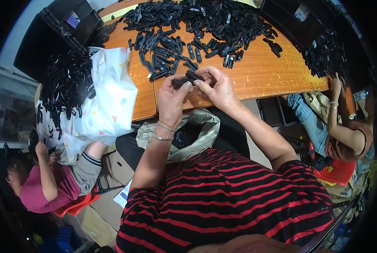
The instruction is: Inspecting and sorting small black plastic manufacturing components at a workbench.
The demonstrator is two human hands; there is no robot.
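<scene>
Over the table's front edge, my left hand (171,101) and my right hand (221,89) meet, thumbs close together. My left fingers are closed round a black plastic piece (179,82), mostly covered by them. Pinched in my right fingers is another dark plastic part (192,75), touching or nearly touching the first; whether the two are joined I cannot tell. Just beyond my hands lie long black plastic parts (161,57) in a loose heap. Below them, an open woven sack (208,122) rests at my lap with dark contents.
A larger pile of black parts (222,21) covers the far side of the wooden table (256,80). Black crates (32,50) (296,23) stand at both far corners. Co-workers sit left (49,185) and right (349,139), beside more black parts; a white patterned sheet (112,88) hangs at left.
</scene>
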